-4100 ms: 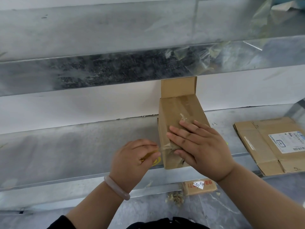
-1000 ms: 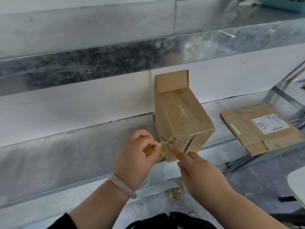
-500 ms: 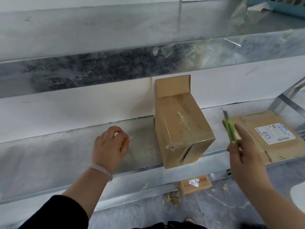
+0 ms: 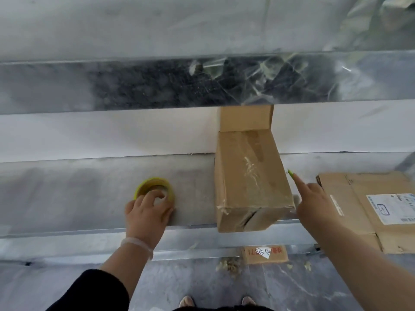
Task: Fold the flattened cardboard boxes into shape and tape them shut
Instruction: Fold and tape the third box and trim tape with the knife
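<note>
Head view, bench note.

— Where's the work?

— On the metal shelf (image 4: 67, 194): flattened box (image 4: 354, 221) lying at the right, folded box (image 4: 249, 180) standing mid-shelf, near end taped, far flap up. My judgement: the tools get set down next. Park them clear of that far flap, then turn the box and close it squarely before taping.

— Grips?

— Left hand (image 4: 147, 213) curled over the tape roll (image 4: 152, 184), fingers on its near rim. Right hand (image 4: 314, 203), just beside the folded box, pinches a green cutter (image 4: 290, 173); only its tip shows.
</note>
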`<state>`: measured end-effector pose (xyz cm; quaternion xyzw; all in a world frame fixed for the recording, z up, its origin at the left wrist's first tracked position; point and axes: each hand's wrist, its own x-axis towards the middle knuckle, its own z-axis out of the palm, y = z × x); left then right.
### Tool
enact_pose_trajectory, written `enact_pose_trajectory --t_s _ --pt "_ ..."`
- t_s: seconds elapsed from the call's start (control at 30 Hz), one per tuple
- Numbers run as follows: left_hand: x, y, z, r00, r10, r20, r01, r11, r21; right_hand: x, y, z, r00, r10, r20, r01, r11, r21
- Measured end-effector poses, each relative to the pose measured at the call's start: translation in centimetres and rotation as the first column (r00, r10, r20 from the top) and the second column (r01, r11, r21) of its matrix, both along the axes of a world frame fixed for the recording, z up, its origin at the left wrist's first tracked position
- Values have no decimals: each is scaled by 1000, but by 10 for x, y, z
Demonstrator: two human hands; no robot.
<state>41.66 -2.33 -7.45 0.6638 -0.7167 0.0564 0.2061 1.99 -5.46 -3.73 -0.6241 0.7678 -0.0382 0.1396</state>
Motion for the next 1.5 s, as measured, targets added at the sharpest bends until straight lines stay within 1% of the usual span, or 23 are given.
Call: enact_pose_trajectory --t_s 0.1,0.17,0.2,0.23,0.27,0.3,0.33,0.37,0.43,0.47,0.5,0.6,0.7,0.8,0.83,0.9,1.0,1.1,1.2,1.27,1.33,1.43,1.5 --pt "-5 7 -3 997 79 25 -81 993 81 -5 -5 -15 975 105 -198 -94 993 65" --pt "-9 11 2 994 110 6 -110 989 102 -2 -4 -16 966 125 -228 -104 989 101" --pt "-12 14 7 993 116 -22 -113 989 92 2 -1 -10 977 113 -183 -98 991 85" --pt "-17 18 14 992 106 -70 -100 992 81 7 3 -1 994 74 -80 -73 997 23" --pt "-24 24 23 987 72 -143 -62 996 71 12 9 9 997 27 79 -21 997 -74" --pt "-36 31 34 970 26 -241 -13 998 57 18 19 22 962 -5 273 53 984 -170" --pt "-51 40 47 939 -23 -343 41 998 44 26 31 34 884 -4 467 132 961 -242" --pt "-68 51 61 897 -78 -435 105 994 38 36 45 46 776 36 630 201 932 -301" --pt "-104 69 84 800 -169 -575 232 972 37 55 73 65 559 158 814 263 897 -355" --pt "-119 75 90 748 -189 -637 272 962 34 64 82 71 479 200 855 235 909 -344" --pt "-131 77 93 699 -192 -689 287 958 25 71 88 72 428 220 877 176 931 -319" --pt "-154 69 90 568 -124 -814 221 975 6 87 90 68 375 221 900 42 966 -255" --pt "-165 64 86 405 -51 -913 134 991 4 93 86 66 334 190 923 59 973 -221" --pt "-173 60 89 254 13 -967 23 1000 19 100 84 69 234 117 965 133 980 -151" --pt "-175 57 90 248 24 -968 -12 1000 21 103 83 71 209 103 973 164 977 -139" --pt "-179 51 90 322 41 -946 -75 997 18 110 79 72 197 123 973 215 962 -165" --pt "-180 43 88 468 56 -882 -133 991 -7 118 74 74 262 173 949 285 926 -247" --pt "-175 39 84 533 22 -846 -115 992 -47 117 74 66 317 168 933 312 911 -270" --pt "-165 36 78 619 -57 -784 -82 987 -137 111 73 52 385 194 902 322 888 -329" --pt "-160 34 74 656 -95 -749 -65 981 -182 108 71 46 405 218 888 322 875 -362" --pt "-157 32 70 663 -110 -740 -57 979 -197 108 70 42 383 211 899 345 871 -351" --pt "-153 30 65 670 -149 -727 -31 973 -228 105 71 39 245 164 956 396 883 -253" --pt "-146 28 64 687 -198 -700 29 969 -245 104 72 41 199 124 972 400 895 -196"
